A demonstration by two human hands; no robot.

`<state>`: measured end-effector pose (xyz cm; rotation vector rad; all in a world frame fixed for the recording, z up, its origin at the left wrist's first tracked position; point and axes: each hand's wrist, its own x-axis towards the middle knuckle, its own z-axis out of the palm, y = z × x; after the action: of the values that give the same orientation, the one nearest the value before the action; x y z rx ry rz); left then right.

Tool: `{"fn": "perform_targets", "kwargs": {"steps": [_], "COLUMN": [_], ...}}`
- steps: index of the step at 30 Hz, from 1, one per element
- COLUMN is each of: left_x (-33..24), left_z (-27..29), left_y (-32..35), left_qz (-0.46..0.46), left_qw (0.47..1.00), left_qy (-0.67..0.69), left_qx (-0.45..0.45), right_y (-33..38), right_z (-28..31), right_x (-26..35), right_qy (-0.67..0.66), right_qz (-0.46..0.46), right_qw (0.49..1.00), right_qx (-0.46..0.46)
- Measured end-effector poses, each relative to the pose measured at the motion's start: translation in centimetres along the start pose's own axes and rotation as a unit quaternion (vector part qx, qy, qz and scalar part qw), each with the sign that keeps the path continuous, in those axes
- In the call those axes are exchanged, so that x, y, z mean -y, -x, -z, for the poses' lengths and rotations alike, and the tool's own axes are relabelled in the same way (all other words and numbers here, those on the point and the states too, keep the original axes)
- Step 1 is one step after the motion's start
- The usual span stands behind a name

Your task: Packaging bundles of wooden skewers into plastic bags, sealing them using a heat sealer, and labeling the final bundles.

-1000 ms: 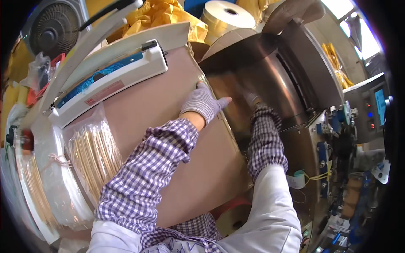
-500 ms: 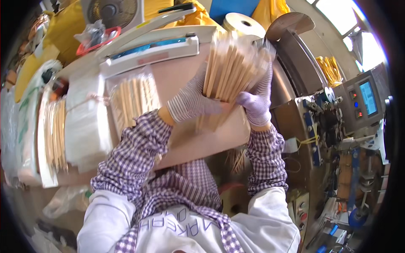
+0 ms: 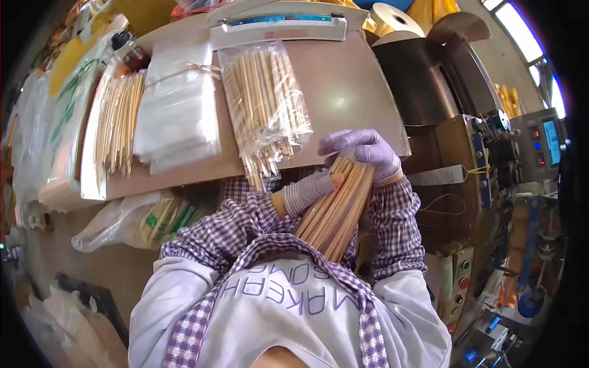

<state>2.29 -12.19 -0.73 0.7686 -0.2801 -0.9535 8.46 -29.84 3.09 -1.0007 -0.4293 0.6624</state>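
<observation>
A bundle of thin wooden sticks [image 3: 336,211] is tilted close to my chest, below the table's front edge. My left hand [image 3: 308,192], in a striped glove with a bare thumb tip showing, grips the bundle's left side. My right hand [image 3: 368,153], gloved in lilac, wraps round its upper end with fingers curled over the tips. The lower ends rest near my checked apron. On the table just left of the hands lies a clear bag of similar sticks [image 3: 265,98], some ends poking out of its near opening.
Left on the table [image 3: 343,92] are a stack of clear plastic bags [image 3: 178,107] and a white-sided tray of sticks [image 3: 119,122]. A bag sealer [image 3: 282,29] stands at the back. Right is a machine with a control panel [image 3: 543,144]. A plastic bag [image 3: 132,218] hangs low left.
Both hands have brought the bundle from above the table down toward my chest, its lower ends now pointing at me. The view has shifted, so the table's things appear farther right.
</observation>
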Motion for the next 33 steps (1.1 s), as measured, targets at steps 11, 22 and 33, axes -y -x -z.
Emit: {"fn": "perform_targets", "kwargs": {"steps": [11,22,33], "left_x": [-5.3,-2.1,-3.2], "left_z": [4.6,0.6,-1.1], "left_y": [6.1,7.2,7.1], "left_qz": [0.055,-0.483,-0.419], "left_qw": [0.437,0.502,0.634], "left_qy": [-0.812,-0.639,-0.602], "left_qx": [-0.382,-0.327,-0.244], "right_y": [-5.6,-0.2,-0.5], "right_z": [-3.5,-7.2,-8.1], "right_x": [-5.7,-9.1,-5.0], "right_qy": [-0.077,0.567,0.701], "right_qz": [0.038,0.249,0.239], "right_qw": [0.996,0.776,0.632], "right_qx": [-0.007,-0.123,-0.228]}}
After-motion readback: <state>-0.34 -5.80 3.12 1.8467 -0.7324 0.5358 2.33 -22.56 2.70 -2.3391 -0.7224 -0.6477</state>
